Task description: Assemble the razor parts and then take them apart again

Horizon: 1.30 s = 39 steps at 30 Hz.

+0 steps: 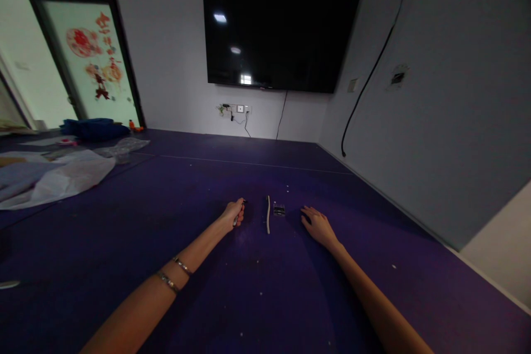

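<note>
My left hand point(234, 214) is closed around a small slim tool point(235, 220); a dark tip pokes out at the top and a pale-and-dark end below. Its kind is hidden by the fingers. To the right of that hand a pale, slightly bent cord-like strip point(268, 215) lies lengthwise on the purple surface point(199, 287). Beside the strip is a small clear packet with dark pieces point(279, 209). My right hand point(318, 225) lies palm down just right of the packet, fingers stretched out, holding nothing.
White plastic sheeting point(70, 177), a dark blue cloth bundle point(94, 128) and a small orange bottle point(131, 125) lie at the far left. A wall with a television point(280, 36) stands ahead. A black cable point(365, 88) hangs along the right wall. Tiny white scraps dot the surface.
</note>
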Motion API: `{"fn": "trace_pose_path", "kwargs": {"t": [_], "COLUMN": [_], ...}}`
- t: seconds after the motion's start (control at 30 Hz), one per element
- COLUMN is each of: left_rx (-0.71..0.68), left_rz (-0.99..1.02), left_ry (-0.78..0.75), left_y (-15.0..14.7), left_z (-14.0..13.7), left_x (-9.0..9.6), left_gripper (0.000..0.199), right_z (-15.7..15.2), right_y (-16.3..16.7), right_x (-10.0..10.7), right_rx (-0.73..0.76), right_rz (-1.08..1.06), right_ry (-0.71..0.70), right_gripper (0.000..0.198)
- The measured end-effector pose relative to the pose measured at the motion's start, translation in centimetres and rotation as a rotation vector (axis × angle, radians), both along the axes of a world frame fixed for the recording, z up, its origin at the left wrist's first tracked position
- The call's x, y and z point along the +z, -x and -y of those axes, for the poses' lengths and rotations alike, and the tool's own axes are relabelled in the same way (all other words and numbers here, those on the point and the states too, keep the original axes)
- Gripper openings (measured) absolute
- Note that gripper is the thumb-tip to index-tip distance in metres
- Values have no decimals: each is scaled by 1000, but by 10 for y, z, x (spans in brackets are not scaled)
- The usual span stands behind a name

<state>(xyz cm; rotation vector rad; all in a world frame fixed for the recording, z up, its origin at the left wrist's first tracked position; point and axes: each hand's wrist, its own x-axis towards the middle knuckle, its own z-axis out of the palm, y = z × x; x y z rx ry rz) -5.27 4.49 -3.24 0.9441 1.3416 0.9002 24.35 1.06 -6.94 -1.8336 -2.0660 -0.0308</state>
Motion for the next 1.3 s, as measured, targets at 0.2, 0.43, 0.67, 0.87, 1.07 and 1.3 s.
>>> {"fn": "trace_pose_path", "kwargs": {"t": [0.2,0.43,0.67,0.87,1.07,1.3], "left_rx": [10,-3,2,-21,-93,-164], "left_rz": [8,58,165,188,207,141], "left_ry": [-8,-48,-244,-306,-468,-577], "left_y": [2,2,0,-3,-6,-11], "left_z": [-2,2,12,16,23,27], "left_x": [-4,-3,-7,-6,-7,-8], "left_gripper": [33,33,35,39,42,45], "right_z": [1,-1,-4,-6,-14,-28], "right_y": [1,0,-4,-7,-9,71], "right_x": [1,-1,-5,-6,4,48], "right_rx": [-2,8,24,27,41,305], "right_rz": [-4,-13,-35,-63,-233,-812], "right_ry": [-15,-25,-40,-44,-5,20], "right_gripper": [43,43,42,42,37,30]}}
